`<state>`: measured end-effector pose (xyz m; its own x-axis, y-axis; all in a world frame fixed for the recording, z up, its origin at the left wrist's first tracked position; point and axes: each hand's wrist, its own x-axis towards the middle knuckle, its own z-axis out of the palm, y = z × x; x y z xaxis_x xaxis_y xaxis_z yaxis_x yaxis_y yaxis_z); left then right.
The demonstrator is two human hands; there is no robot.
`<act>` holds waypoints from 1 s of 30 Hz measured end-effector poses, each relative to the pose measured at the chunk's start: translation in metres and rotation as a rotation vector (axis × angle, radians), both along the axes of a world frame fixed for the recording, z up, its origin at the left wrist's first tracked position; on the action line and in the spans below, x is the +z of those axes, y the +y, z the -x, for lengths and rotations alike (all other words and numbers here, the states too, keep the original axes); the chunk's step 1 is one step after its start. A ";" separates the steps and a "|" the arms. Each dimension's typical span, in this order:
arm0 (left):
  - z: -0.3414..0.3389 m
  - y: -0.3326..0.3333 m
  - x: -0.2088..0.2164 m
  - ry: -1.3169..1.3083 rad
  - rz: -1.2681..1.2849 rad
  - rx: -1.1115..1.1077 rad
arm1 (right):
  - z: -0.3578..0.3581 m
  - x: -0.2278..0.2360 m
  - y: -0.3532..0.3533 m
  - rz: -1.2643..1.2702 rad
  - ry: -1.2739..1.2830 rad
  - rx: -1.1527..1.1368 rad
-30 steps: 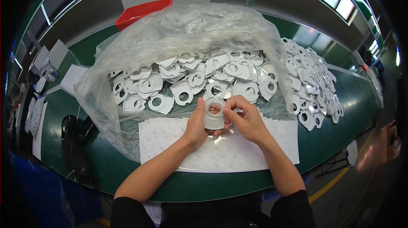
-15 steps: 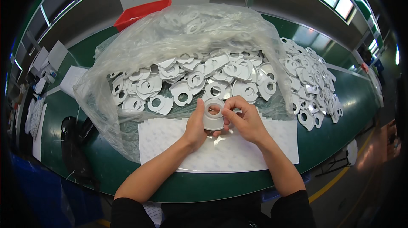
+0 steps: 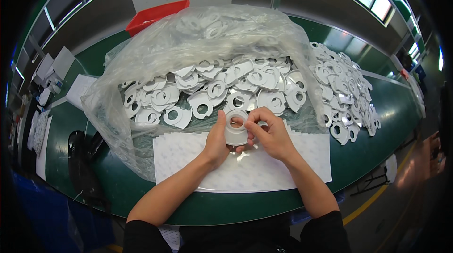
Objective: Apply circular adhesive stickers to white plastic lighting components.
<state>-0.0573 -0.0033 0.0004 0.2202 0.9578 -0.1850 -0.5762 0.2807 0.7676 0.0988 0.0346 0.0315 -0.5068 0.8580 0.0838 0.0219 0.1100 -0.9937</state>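
Between my hands is a white plastic part with a round ring at its top and a wider curved base. My left hand grips its left side, thumb along the edge and fingers beneath. At the ring's right edge, my right hand pinches with thumb and forefinger; whether anything thin sits in that pinch is too small to tell. The part is above a stack of white sheets. Just beyond lie many similar white parts, spilling from the mouth of a large clear plastic bag.
A second heap of white parts lies to the right on the green table. Behind the bag stands a red bin. A black object rests at the table's left edge, and papers lie beside the bag.
Almost nothing differs. The held part and my fingers have shifted very slightly, with both hands keeping the same grip.
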 end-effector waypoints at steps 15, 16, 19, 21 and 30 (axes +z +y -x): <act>0.000 0.000 0.001 0.042 -0.104 0.007 | 0.004 -0.001 -0.004 -0.181 -0.073 -0.065; 0.000 -0.001 0.001 0.079 -0.078 0.017 | 0.004 -0.001 -0.005 -0.231 -0.103 -0.073; 0.001 -0.002 0.005 0.059 -0.059 0.011 | 0.002 0.001 -0.004 -0.428 -0.196 -0.122; 0.001 -0.002 0.003 0.060 -0.080 0.004 | -0.001 -0.005 0.003 -0.673 -0.257 -0.163; -0.001 -0.004 0.006 0.065 -0.087 -0.015 | -0.002 0.002 0.000 -0.081 -0.055 -0.199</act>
